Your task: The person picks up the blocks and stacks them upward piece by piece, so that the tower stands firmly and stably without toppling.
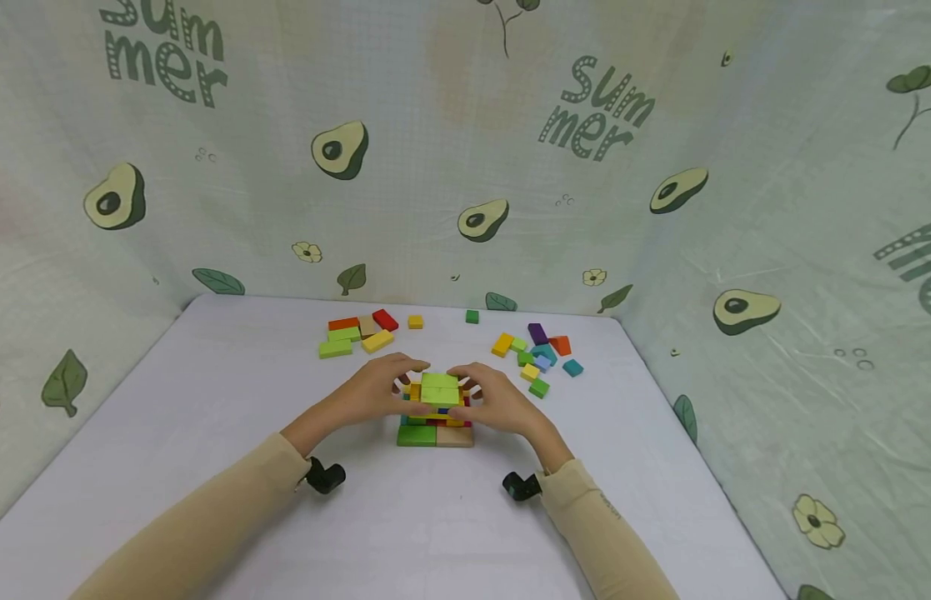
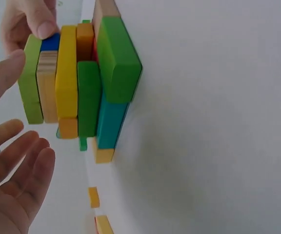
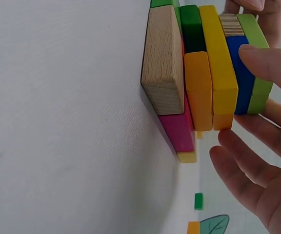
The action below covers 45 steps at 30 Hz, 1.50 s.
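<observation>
A layered stack of wooden blocks stands between both hands. Two light green blocks lie side by side on top. Under them are a blue block on the right and a striped plain-wood block on the left, above a long yellow block. The right hand pinches the blue block, its thumb on the near end and a finger at the far end. At the left side, the left hand has its thumb by the light green edge, its other fingers spread and loosely bent.
Green and plain-wood blocks form the stack's front base. Loose blocks lie at the back left, including a red block, and at the back right, including a purple block. A patterned curtain rises behind the white table.
</observation>
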### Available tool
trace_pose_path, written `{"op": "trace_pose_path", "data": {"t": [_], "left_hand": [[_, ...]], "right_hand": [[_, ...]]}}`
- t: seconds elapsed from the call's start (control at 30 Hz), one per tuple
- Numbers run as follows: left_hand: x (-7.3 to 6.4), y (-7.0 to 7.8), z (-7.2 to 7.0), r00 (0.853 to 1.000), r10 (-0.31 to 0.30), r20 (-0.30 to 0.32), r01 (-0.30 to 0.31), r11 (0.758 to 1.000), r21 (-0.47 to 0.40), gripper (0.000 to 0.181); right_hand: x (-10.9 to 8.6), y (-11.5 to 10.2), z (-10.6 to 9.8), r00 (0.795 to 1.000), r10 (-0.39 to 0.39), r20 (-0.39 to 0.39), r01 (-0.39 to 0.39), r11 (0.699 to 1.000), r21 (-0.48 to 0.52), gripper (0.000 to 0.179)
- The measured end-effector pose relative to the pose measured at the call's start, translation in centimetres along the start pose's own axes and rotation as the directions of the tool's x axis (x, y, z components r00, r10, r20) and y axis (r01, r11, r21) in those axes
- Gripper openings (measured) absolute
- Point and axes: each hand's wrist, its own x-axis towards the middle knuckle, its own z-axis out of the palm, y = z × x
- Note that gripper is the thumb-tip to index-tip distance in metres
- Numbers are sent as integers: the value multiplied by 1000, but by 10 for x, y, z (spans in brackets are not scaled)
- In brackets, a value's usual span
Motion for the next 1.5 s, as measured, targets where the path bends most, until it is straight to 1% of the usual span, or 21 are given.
{"op": "trace_pose_path", "data": {"t": [0.13,0.2,0.33,0.47,0.5,0.6,0.7,0.8,0.9,1.0,1.2,1.37,1.5], "left_hand": [[1,-15,-12,1000,5,0,-5,1000,-9,77],[4,-25,-17,1000,-7,-18,7,1000,-3,74],[11,-49,-24,994,-68,-85,72,997,37,65],[20,-70,-28,980,-154,-129,162,985,55,60],[23,-75,-29,976,-174,-132,183,981,59,60],[32,-85,-31,969,-205,-135,216,974,66,58],[40,-94,-32,968,-212,-136,223,972,73,56],[45,-101,-31,968,-215,-127,227,970,87,55],[48,-106,-29,973,-199,-115,213,970,120,53],[49,-108,-28,977,-178,-114,194,969,153,51],[51,-110,-26,975,-195,-110,213,958,191,50],[51,-109,-26,977,-190,-94,206,956,211,49],[51,-104,-27,983,-171,-62,181,954,238,46]], "right_hand": [[0,0,0,1000,3,-5,-3,1000,3,61],[0,0,0,1000,4,-6,-4,1000,0,61],[-1,1,0,1000,6,-5,-6,1000,-3,61],[-1,1,1,1000,1,-7,-1,1000,4,61],[-2,1,1,1000,0,-7,0,1000,6,62],[-1,1,1,1000,0,-7,0,1000,7,62],[-1,2,1,1000,-6,-4,6,1000,11,62],[-1,2,2,1000,-9,-1,9,1000,10,61],[-1,3,3,1000,-6,4,6,1000,0,62],[-1,2,4,1000,-4,4,4,1000,-6,62],[-2,-1,2,1000,-14,-6,14,1000,-8,61],[-1,-1,1,1000,-12,-2,12,1000,-4,62],[-1,0,1,1000,-10,-4,10,1000,3,62]]}}
